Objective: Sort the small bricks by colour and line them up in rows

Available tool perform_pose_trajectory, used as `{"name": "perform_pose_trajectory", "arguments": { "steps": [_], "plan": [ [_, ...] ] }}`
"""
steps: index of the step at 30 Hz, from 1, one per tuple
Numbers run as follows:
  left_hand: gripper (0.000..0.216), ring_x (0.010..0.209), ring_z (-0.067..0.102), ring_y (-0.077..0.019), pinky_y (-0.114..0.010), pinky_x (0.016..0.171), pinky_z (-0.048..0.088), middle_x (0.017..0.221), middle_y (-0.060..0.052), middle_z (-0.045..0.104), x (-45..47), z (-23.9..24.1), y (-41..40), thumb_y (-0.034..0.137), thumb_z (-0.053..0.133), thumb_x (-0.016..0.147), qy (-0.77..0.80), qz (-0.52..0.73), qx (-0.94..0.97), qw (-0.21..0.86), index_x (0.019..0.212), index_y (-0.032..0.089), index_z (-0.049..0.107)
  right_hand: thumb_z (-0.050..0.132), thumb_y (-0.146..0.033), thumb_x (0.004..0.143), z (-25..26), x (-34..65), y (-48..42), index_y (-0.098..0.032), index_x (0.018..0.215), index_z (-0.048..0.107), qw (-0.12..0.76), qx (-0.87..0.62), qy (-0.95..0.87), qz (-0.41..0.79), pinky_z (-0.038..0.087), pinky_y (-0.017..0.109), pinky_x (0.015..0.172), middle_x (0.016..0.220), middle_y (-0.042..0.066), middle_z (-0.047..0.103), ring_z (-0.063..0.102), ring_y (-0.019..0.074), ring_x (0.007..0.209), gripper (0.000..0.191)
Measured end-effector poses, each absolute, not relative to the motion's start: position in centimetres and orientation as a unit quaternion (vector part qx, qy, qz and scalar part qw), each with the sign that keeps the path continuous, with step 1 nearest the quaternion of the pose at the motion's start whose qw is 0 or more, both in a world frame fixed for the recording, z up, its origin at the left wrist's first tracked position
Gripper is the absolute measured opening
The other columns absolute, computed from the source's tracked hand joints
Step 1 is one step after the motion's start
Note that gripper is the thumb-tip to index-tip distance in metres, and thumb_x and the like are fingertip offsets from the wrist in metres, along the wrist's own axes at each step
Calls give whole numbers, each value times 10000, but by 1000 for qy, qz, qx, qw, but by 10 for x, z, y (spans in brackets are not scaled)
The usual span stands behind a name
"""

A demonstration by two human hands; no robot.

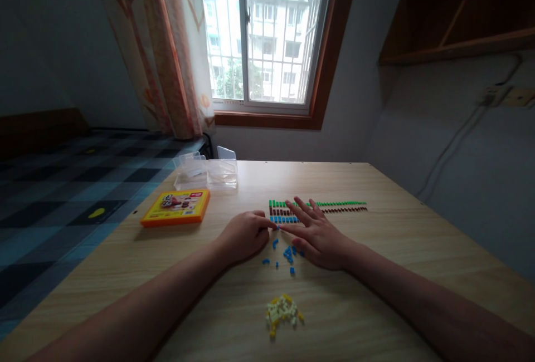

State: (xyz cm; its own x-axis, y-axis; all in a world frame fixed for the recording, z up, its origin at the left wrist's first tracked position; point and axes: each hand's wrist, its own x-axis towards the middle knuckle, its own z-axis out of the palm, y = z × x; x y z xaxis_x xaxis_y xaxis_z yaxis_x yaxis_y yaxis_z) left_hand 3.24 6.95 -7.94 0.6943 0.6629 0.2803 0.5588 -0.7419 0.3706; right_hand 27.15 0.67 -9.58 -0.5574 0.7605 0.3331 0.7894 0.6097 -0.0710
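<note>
My left hand (244, 234) rests on the wooden table (397, 250), fingers curled, its fingertip pinched at the left end of a short row of blue bricks (284, 219). My right hand (317, 231) lies flat with fingers spread over the rows. A long green row (343, 203) and a brown row (345, 209) run to the right behind it. Loose blue bricks (286, 255) are scattered between my hands.
A small heap of yellow and white bricks (283, 312) lies near the front edge. An orange box (176, 207) and a clear plastic container (205, 173) stand at the back left. A bed with a checked cover (62, 195) is left of the table.
</note>
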Motion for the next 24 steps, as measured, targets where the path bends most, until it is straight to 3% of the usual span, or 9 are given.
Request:
{"name": "perform_pose_trajectory", "arguments": {
  "steps": [4, 7, 12, 19, 24],
  "plan": [
    [424, 755, 667, -157, -262, 735, 505, 876, -11, 738, 32, -78, 67, 108, 542, 787, 320, 186, 922, 109, 1067, 309, 789, 463, -337, 1017, -97, 272, 8, -374, 1452, 492, 173, -438, -881, -38, 136, 662, 1185, 1656, 62, 178, 88, 328, 1535, 437],
    [417, 742, 661, -157, -264, 722, 500, 865, -10, 730, 31, -77, 67, 108, 540, 780, 320, 183, 923, 109, 1040, 310, 796, 476, -328, 1008, -97, 272, 7, -349, 1388, 572, 184, -442, -877, -40, 150, 657, 1185, 1645, 62, 229, 121, 328, 1532, 393],
    [355, 728, 650, -155, -264, 696, 485, 863, -23, 718, 29, -77, 69, 112, 528, 797, 327, 188, 918, 125, 946, 273, 807, 535, -283, 970, -92, 281, 1, -304, 1138, 739, 222, -428, -873, -72, 159, 646, 1186, 1608, 59, 333, 189, 330, 1519, 265],
    [329, 734, 639, -147, -254, 704, 479, 871, -20, 712, 28, -78, 70, 102, 524, 798, 321, 191, 916, 145, 897, 257, 796, 528, -205, 939, -90, 312, 6, -222, 863, 797, 262, -431, -857, -109, 257, 605, 1175, 1546, 74, 444, 280, 329, 1490, 280],
    [328, 721, 637, -146, -255, 698, 473, 860, -19, 713, 28, -75, 69, 96, 521, 790, 326, 189, 914, 151, 882, 250, 795, 493, -219, 955, -94, 318, 14, -214, 928, 802, 269, -463, -837, -113, 289, 620, 1154, 1535, 105, 453, 282, 333, 1488, 310]
  ]
}}
